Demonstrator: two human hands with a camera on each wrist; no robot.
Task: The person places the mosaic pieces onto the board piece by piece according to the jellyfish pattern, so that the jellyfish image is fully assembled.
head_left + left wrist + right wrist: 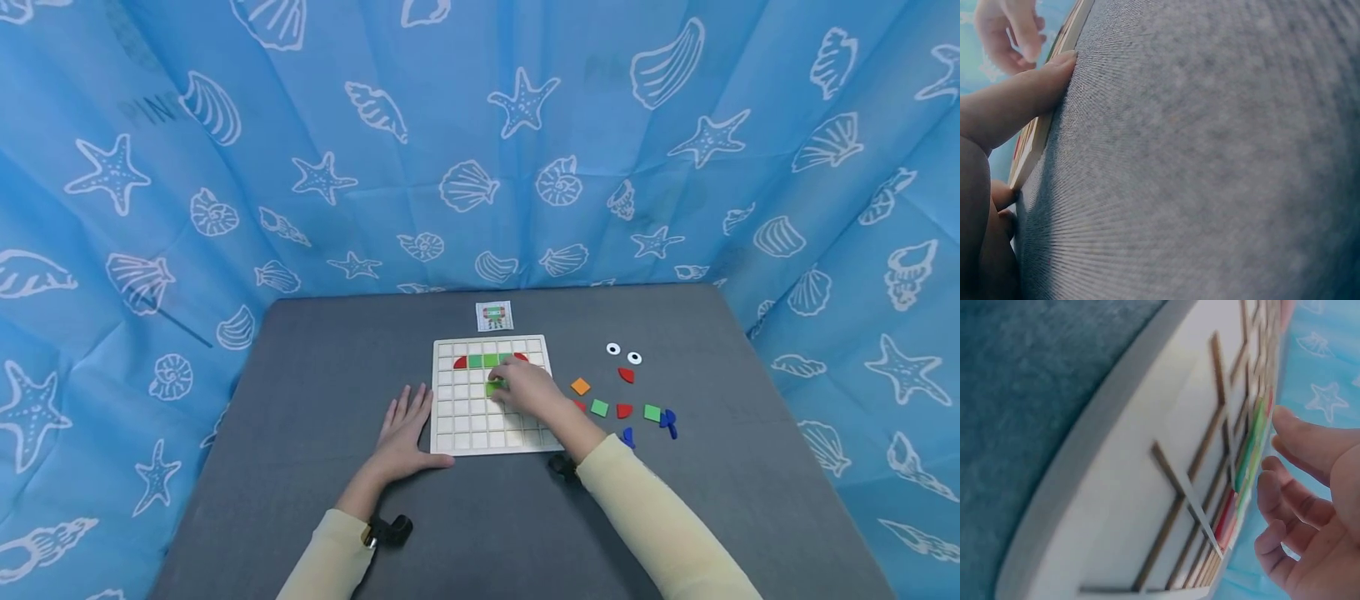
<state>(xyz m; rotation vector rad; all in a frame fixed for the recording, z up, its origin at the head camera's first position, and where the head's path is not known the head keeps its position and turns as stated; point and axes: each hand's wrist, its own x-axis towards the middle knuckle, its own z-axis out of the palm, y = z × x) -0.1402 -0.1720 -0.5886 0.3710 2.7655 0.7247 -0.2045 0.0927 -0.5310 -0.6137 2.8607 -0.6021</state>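
Note:
A white grid board (457,425) lies on the table. Across its upper part runs a row of green square tiles (476,361) with a red quarter-round tile (461,363) at the left end and another at the right. Lower down, my right hand (528,387) pinches a green square tile (492,388) at the grid, its fingers partly covering it. In the right wrist view this hand's curled fingers (1272,487) are close to the board's surface. My left hand (401,442) lies spread at the board's lower left corner, thumb (1054,72) touching the edge.
Right of the board lie loose pieces: an orange square (581,386), green squares (599,407), red quarter-rounds (626,375), blue pieces (668,419) and two white eye discs (634,358). A small picture card (494,316) sits behind the board. A blue curtain (450,125) surrounds the table.

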